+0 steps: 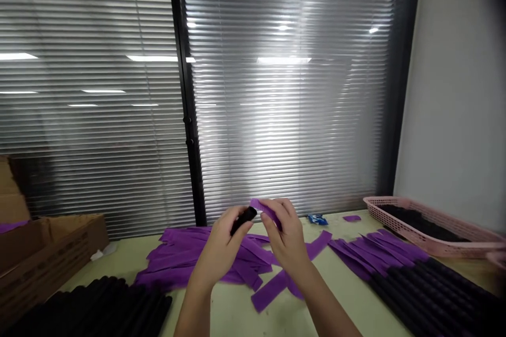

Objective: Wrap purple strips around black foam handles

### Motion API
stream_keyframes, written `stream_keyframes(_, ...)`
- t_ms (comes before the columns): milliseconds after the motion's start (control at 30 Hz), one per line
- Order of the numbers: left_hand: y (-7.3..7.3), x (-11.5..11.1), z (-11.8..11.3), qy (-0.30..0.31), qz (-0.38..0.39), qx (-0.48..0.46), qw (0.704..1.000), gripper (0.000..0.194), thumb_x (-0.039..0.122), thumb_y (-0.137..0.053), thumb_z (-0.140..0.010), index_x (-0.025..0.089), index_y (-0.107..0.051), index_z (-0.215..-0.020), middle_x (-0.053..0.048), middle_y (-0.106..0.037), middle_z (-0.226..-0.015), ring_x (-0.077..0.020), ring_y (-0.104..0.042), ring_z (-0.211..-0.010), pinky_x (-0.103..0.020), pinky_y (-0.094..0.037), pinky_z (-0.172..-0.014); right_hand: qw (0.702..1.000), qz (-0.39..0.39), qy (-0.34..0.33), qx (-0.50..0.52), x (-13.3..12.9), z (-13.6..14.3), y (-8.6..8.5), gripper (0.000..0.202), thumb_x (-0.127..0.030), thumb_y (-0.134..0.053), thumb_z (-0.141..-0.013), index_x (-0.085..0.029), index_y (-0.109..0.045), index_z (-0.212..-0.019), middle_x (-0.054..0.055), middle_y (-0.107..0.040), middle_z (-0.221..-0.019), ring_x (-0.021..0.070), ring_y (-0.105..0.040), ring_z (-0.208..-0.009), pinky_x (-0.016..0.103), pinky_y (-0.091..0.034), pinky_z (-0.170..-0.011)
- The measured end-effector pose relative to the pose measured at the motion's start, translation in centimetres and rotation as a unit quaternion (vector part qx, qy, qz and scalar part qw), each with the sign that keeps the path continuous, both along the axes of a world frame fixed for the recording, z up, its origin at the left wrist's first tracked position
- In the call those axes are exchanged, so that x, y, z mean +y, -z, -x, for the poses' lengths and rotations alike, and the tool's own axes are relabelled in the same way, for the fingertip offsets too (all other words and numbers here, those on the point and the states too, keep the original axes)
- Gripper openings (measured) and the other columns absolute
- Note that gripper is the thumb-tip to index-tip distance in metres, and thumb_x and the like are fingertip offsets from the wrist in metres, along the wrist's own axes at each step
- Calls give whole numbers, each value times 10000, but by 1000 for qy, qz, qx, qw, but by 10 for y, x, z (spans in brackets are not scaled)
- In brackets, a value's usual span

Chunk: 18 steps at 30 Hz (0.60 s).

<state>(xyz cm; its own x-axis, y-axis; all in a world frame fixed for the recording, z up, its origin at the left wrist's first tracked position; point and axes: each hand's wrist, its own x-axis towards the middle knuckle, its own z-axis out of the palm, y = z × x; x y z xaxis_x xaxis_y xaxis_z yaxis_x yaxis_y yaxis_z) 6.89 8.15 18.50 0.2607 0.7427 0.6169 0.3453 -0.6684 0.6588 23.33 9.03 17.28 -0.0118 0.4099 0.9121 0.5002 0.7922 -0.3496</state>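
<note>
The left hand's (223,242) fingers and thumb are closed around a short black tube (244,219), its open end tipped up and toward the other hand. The right hand's (286,234) thumb and fingers pinch a purple strip (269,211), one end of which sits just beside the tube's mouth; whether the two touch is hard to tell. Both hands are raised above a pale green table (231,316), centre.

Beneath and behind the hands lies a loose heap of purple strips (185,253), with a few more straggling toward the right. At the near left is a row of black tubes (106,308). At the right, more tubes (430,287) lie side by side, purple strips extending from their far ends. Beyond these, a pink basket (438,246) holds dark items. Near the window edge are a small blue packet (317,219) and a purple scrap (351,218). An open cardboard box (59,250) stands at far left. Silvery blinds (288,116) cover the windows behind; a plain wall (454,100) is at right.
</note>
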Motion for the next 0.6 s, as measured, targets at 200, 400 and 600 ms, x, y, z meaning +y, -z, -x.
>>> stream_keyframes(200, 0, 5, 3, -32, -36, 30, 998, 309, 355, -458, -963, 272, -565, -1240, -54, -602, -1230, -223, -545, -1133, -363, -437, -976, 995, 64, -25, -74, 8, -7, 3, 259, -386, -500, -957, -267, -622, -1152, 66, -538, -1021, 177, -573, -850, 284, -506, -660)
stream_keyframes(400, 1, 4, 2, -61, -58, 42, 996, 326, 341, -468, -958, 267, -556, -1263, -58, -598, -1249, -226, -542, -1151, -367, -428, -1000, 987, 108, -61, -107, 0, -13, -2, 301, -375, -462, -978, -314, -549, -1260, 63, -561, -1057, 157, -585, -764, 269, -502, -582)
stream_keyframes(600, -2, -2, 1, -68, -84, 56, 993, 355, 324, -425, -976, 272, -504, -1319, -69, -563, -1291, -229, -518, -1171, -385, -424, -1010, 982, 122, -67, -130, -9, -15, -7, 294, -354, -442, -985, -338, -529, -1266, 48, -580, -1029, 154, -577, -714, 274, -481, -545)
